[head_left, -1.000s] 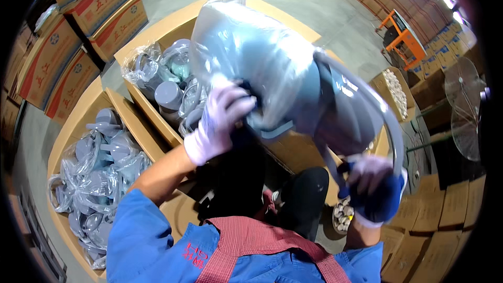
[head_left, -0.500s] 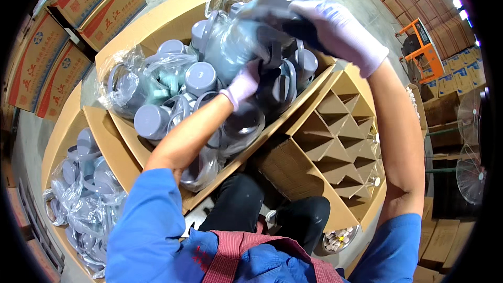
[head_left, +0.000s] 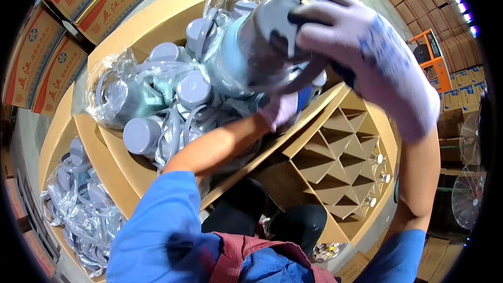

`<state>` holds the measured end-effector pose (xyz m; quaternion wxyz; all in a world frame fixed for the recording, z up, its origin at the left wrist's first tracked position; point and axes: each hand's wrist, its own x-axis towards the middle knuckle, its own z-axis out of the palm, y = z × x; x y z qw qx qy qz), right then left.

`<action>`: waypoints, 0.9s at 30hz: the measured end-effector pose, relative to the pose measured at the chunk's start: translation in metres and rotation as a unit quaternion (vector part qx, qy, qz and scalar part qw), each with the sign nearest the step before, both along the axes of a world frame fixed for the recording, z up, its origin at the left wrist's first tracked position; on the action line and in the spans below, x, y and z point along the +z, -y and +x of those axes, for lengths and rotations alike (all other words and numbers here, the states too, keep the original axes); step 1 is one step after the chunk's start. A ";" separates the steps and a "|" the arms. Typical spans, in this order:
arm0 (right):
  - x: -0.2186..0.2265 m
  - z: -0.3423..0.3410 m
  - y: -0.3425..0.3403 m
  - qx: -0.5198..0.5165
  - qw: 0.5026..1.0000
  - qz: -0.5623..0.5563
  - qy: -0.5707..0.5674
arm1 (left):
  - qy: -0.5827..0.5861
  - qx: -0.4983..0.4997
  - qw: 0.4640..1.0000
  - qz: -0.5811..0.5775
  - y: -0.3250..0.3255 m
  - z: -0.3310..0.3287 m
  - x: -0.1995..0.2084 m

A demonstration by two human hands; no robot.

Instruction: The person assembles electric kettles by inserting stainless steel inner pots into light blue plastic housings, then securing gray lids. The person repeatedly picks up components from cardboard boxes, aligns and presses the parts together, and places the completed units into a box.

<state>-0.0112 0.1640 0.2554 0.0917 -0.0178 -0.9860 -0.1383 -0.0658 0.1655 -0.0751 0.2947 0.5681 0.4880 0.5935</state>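
My right hand (head_left: 346, 36), in a pale lilac and dark blue work glove, has its fingers around the grey capped end of a thermos flask (head_left: 275, 15). Dark and glossy on one side, the flask is tilted above an open carton (head_left: 152, 31). Below it my left hand (head_left: 280, 111), gloved alike, reaches in at the carton's near side; its fingers are mostly hidden. Around the hands lie several grey-capped flasks (head_left: 194, 89) with loop handles, many in clear plastic bags. A pale blue flask in a bag (head_left: 230, 57) rests beside the lifted one.
A carton with cardboard dividers (head_left: 335, 157) stands at the right, white-tipped pieces along its far side. More bagged flasks (head_left: 86, 204) fill a carton at lower left. Stacked printed cartons (head_left: 47, 57) rise at left. An orange trolley (head_left: 437, 63) and fans (head_left: 469, 194) stand at right.
My right hand has come closer to the camera and shifted right, with the flask now showing its capped end. My left hand has moved right and lower, beneath the flask.
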 end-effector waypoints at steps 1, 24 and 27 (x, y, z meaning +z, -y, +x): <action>0.006 -0.004 0.008 0.003 1.000 0.008 0.014 | -0.005 0.033 0.999 0.012 0.008 -0.003 0.000; -0.213 0.011 -0.148 -0.325 0.925 -0.116 -0.157 | -0.336 0.008 0.941 -0.043 0.120 -0.086 0.012; -0.080 0.061 -0.083 -0.354 0.778 -0.426 -0.298 | -0.175 0.048 0.983 0.016 0.119 -0.101 -0.011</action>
